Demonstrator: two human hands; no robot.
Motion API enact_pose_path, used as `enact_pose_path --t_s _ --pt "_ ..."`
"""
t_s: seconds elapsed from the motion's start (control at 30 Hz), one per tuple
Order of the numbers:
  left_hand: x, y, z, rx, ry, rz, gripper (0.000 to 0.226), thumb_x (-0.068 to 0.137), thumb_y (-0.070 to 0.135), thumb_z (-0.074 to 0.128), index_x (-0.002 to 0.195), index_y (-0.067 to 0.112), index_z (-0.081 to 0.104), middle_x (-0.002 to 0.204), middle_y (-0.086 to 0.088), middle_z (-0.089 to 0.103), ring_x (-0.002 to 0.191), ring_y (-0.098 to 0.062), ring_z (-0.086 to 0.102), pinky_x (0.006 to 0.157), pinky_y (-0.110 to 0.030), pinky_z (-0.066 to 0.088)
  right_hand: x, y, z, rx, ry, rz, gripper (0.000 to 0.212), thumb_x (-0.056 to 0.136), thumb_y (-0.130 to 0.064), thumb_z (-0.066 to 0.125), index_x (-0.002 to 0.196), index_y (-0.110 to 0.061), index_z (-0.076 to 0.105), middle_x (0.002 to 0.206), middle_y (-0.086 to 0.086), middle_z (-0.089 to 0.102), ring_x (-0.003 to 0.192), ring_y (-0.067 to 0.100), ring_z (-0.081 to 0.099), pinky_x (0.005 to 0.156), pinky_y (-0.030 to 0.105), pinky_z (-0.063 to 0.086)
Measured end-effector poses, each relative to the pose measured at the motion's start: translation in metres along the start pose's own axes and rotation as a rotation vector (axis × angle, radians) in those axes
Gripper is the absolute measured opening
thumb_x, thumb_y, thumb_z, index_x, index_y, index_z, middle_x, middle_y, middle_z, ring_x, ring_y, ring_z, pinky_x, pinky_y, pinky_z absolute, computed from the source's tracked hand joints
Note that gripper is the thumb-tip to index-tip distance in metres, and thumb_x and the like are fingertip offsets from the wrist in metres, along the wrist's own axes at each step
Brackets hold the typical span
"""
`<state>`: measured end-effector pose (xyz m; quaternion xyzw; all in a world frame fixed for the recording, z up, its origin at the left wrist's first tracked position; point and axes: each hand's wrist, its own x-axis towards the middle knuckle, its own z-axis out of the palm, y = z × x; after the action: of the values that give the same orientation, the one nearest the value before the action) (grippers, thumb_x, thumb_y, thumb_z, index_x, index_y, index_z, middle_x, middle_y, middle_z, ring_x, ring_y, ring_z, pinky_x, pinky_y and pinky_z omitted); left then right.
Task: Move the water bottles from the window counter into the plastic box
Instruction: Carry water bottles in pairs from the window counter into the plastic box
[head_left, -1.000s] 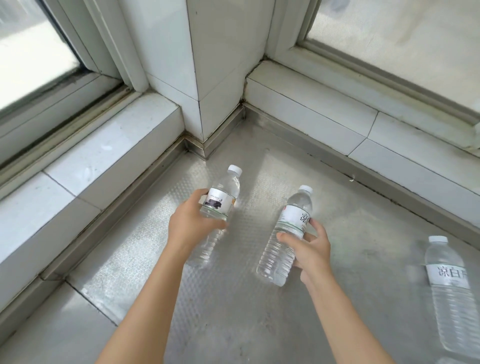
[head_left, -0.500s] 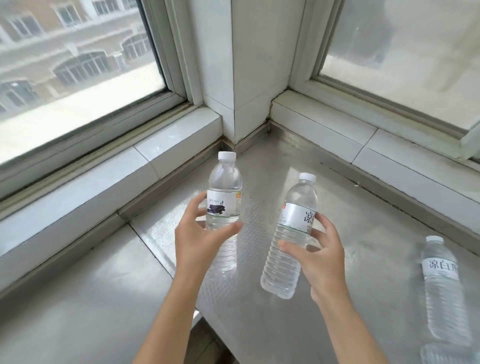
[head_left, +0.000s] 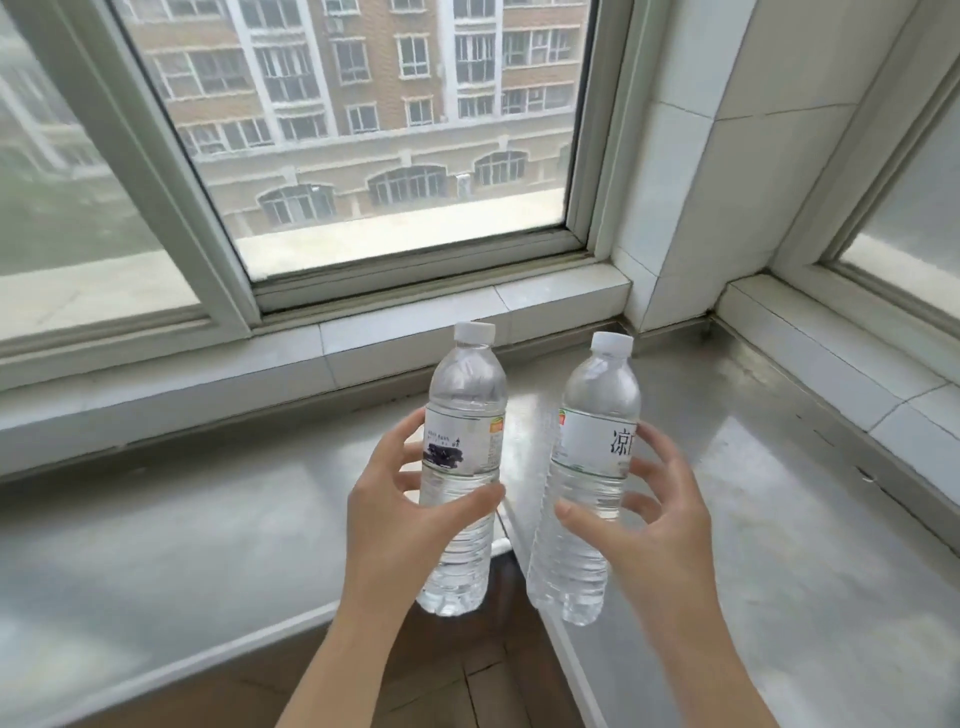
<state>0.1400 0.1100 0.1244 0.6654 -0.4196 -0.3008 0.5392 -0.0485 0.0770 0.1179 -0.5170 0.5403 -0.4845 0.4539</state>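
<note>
Head view, left to right: my left hand (head_left: 410, 514) is wrapped around one water bottle (head_left: 462, 467), and my right hand (head_left: 649, 525) holds a second bottle (head_left: 587, 483), thumb across the front. Both bottles are lifted off the steel desk (head_left: 779, 519), caps up, long axes near vertical, the right one leaning slightly. They hang just beside each other above the desk's inner corner, over the wooden floor (head_left: 467, 686). The plastic box is nowhere in view, so I judge I must turn to find it before lowering either bottle.
</note>
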Motion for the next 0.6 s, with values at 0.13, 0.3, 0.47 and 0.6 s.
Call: enact_pose_path --t_s 0.13,0.3,0.47,0.6 --pt "-0.022 -0.007 -0.06 0.01 0.186 -0.034 0.085 0.055 0.031 0.095 0.124 0.05 0.05 0.108 0.022 0.062 0.095 -0.003 0.062 0.072 -0.017 0.047 -0.016 -0.01 0.051 -0.006 -0.206 -0.029 0.09 0.056 -0.014 0.091 0.125 -0.05 0.045 0.115 -0.014 0.058 0.097 0.009 0.06 0.076 0.025 0.049" --pt "-0.063 -0.025 -0.143 0.006 0.425 -0.093 0.079 0.054 0.031 0.095 0.111 0.058 0.048 0.109 0.022 0.064 0.096 -0.001 0.063 0.073 -0.019 0.048 -0.055 -0.019 0.127 -0.018 -0.459 -0.086 0.093 0.054 -0.017 0.092 0.127 -0.048 0.044 0.114 -0.017 0.058 0.097 0.006 0.06 0.072 0.023 0.049" --pt "-0.123 -0.048 -0.237 0.012 0.654 -0.147 0.079 0.051 0.025 0.096 0.107 0.059 0.052 0.106 0.019 0.067 0.086 -0.001 0.067 0.074 -0.023 0.052 -0.122 -0.027 0.208 -0.023 -0.687 -0.127 0.093 0.053 -0.016 0.092 0.126 -0.049 0.044 0.114 -0.013 0.06 0.096 0.008 0.062 0.076 0.031 0.054" --pt "-0.18 -0.065 -0.317 0.022 0.829 -0.162 0.084 0.048 0.025 0.098 0.116 0.052 0.055 0.106 0.015 0.067 0.084 -0.003 0.067 0.076 -0.03 0.056 -0.196 -0.035 0.268 -0.013 -0.842 -0.167 0.093 0.054 -0.014 0.092 0.125 -0.051 0.045 0.113 -0.013 0.06 0.091 0.003 0.062 0.075 0.032 0.056"
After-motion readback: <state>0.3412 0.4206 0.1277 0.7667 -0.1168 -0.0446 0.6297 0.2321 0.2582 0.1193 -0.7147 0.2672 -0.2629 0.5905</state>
